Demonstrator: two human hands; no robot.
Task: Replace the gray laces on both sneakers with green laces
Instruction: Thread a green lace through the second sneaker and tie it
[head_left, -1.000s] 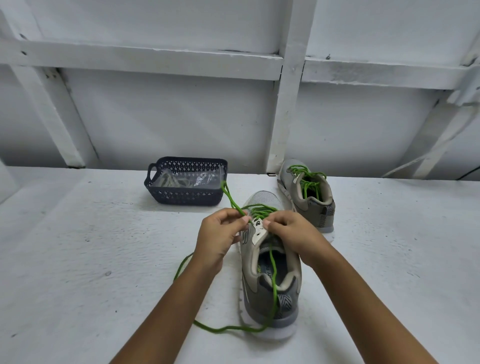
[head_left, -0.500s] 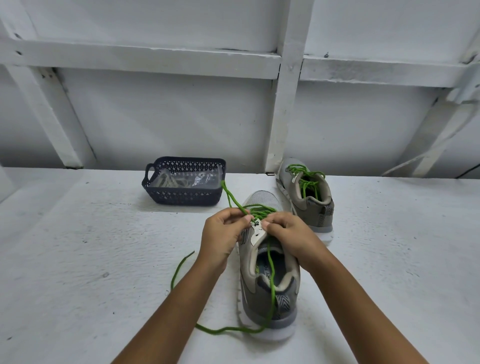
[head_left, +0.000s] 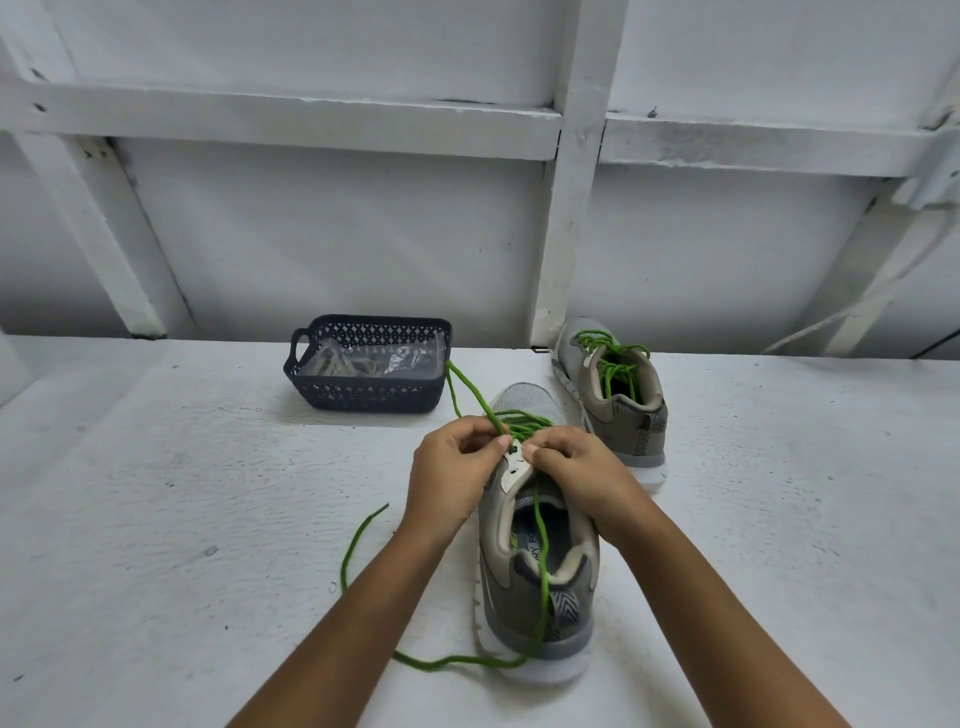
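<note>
While the left hand (head_left: 456, 470) pinches the green lace (head_left: 540, 561) above the near sneaker (head_left: 535, 592) on the bench (head_left: 156, 519), the right hand (head_left: 574, 470) grips its eyelet flap (head_left: 512, 469); I'd draw the slack through evenly, untwisted.

Everything back here is painted white, pretty rough finish. The table (head_left: 156, 519) has a bumpy, speckled top. The far wall (head_left: 337, 234) has a horizontal beam (head_left: 285, 124), one vertical post (head_left: 571, 208), and slanted braces left (head_left: 104, 223) and right (head_left: 872, 260). Light's soft and even.
</note>
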